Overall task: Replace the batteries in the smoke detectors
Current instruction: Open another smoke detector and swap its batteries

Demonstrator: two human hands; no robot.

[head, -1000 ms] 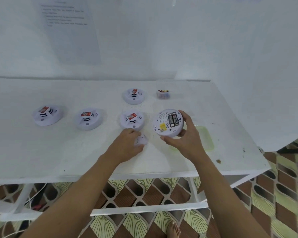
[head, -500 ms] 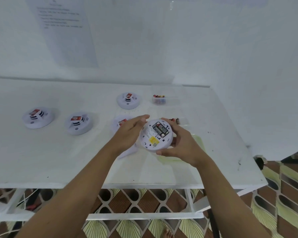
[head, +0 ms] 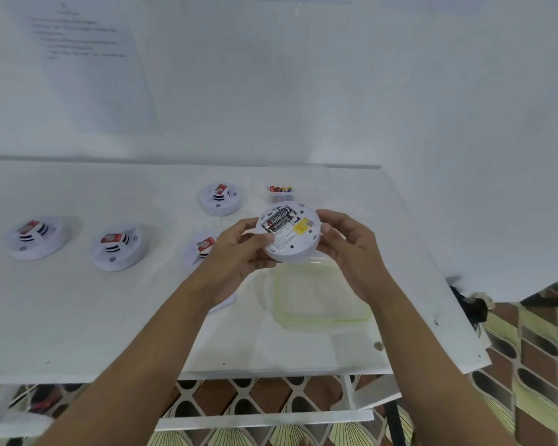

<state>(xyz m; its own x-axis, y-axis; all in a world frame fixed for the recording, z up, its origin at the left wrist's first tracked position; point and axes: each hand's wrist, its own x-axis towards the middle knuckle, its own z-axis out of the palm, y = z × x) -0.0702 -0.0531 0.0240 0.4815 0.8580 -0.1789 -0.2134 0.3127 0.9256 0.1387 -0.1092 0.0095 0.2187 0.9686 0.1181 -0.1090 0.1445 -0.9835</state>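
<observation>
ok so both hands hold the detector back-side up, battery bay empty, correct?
Not empty. The head view shows black batteries seated in the bay. The rest stands: left hand and right hand hold the detector back-side up.

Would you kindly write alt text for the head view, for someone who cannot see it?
Left hand and right hand hold an upturned smoke detector, batteries exposed, over a white table with four more detectors and a battery tub.

Both hands' fingers grip an upturned smoke detector; batteries exposed.
</observation>
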